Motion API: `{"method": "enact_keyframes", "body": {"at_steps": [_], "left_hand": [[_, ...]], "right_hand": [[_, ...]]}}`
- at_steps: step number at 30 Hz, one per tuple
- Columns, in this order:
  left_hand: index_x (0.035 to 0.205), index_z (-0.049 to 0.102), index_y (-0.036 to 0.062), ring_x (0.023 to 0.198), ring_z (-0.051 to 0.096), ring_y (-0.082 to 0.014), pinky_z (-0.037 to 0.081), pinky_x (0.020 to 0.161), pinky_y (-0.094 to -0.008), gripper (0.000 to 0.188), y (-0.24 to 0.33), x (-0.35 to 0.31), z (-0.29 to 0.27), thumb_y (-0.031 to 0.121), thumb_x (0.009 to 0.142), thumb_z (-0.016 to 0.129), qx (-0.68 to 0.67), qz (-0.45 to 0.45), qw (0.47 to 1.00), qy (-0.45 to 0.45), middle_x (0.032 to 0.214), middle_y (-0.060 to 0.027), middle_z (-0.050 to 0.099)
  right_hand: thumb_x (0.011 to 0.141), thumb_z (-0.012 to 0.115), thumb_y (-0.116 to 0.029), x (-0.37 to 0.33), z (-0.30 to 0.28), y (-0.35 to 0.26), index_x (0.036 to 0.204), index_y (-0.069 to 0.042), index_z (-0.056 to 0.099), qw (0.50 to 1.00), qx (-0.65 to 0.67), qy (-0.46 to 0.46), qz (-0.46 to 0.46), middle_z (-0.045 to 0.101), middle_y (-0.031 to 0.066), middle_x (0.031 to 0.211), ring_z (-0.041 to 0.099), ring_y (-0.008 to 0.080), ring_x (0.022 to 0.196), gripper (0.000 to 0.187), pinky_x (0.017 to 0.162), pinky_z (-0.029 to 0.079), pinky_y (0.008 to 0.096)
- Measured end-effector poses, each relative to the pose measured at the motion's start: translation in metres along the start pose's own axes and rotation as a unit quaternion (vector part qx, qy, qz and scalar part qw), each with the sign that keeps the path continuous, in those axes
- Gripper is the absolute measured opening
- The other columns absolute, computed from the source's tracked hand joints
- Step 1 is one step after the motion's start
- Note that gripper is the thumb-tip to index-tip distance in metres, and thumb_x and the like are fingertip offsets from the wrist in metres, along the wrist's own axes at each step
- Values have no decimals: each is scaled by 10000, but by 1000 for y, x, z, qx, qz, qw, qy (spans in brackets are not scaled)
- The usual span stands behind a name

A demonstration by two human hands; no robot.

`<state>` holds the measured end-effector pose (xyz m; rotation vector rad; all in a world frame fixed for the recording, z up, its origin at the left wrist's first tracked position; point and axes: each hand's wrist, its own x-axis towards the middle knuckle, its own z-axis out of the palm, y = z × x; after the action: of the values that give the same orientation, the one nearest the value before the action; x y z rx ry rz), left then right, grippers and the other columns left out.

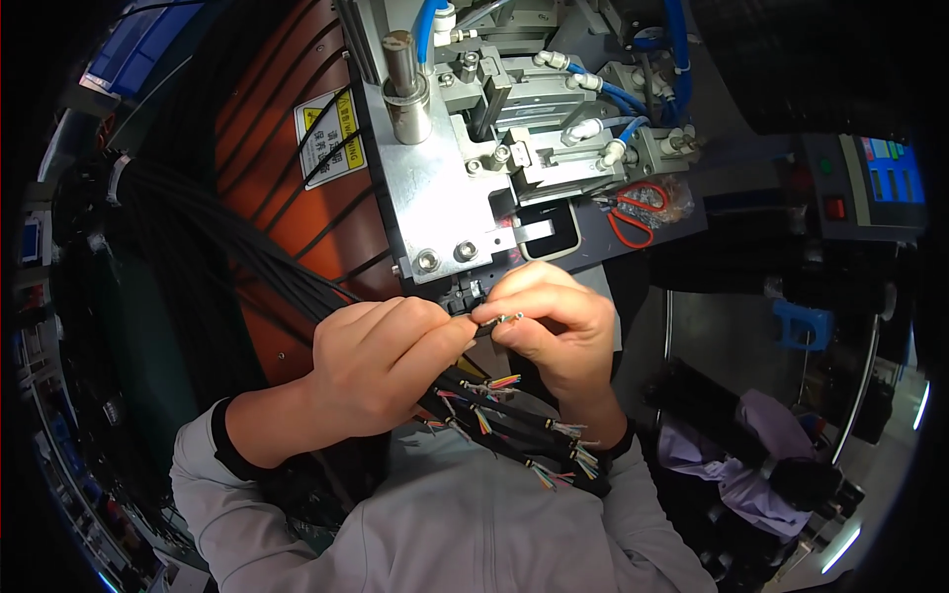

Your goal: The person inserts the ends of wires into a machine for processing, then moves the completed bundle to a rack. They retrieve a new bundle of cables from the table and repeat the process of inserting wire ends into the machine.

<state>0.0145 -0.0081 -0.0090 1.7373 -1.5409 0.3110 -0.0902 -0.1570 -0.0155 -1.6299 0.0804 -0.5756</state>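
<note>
My left hand (pixel 381 361) is closed around a black cable close to its end. My right hand (pixel 559 321) pinches at the same spot, with thumb and index finger at the stripped wires (pixel 502 319) that stick out between both hands. Part of that cable is hidden by my fingers. Just below my hands, several more black cables (pixel 514 415) lie across my lap, their ends fanned into thin coloured wires. A metal pneumatic fixture (pixel 450 188) stands right in front of my fingertips.
A thick bundle of black cables (pixel 227 232) runs over an orange-brown surface (pixel 267 138) at left. Red-handled scissors (pixel 633 219) lie beside a clear plastic bag (pixel 674 198), right of the fixture. Blue air hoses (pixel 677 59) loop behind. A control box (pixel 860 188) stands far right.
</note>
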Motion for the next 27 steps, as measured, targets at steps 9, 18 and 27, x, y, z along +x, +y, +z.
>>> {"method": "enact_keyframes", "body": {"at_steps": [9,18,27], "left_hand": [[830,605,34,516,487,-110,346,417,-238,213,5,-1,-6,102,629,610,50,-11,996,-73,658,-11,443],[801,594,68,505,453,-97,325,414,-233,186,3,-1,1,64,617,622,40,6,999,2,665,2,432],[808,615,82,511,453,-89,304,418,-223,173,7,-5,-3,46,642,650,95,13,994,-53,661,12,451]], "right_hand": [[660,754,2,-3,11,-2,750,-26,595,962,-226,84,-127,577,61,724,540,168,648,186,618,424,254],[734,674,4,1,-13,-21,700,-31,526,902,279,-56,326,523,64,689,501,176,647,156,623,399,268],[834,623,-52,-9,-9,0,792,-17,528,973,-225,-29,-36,532,30,821,476,77,722,110,646,399,230]]}}
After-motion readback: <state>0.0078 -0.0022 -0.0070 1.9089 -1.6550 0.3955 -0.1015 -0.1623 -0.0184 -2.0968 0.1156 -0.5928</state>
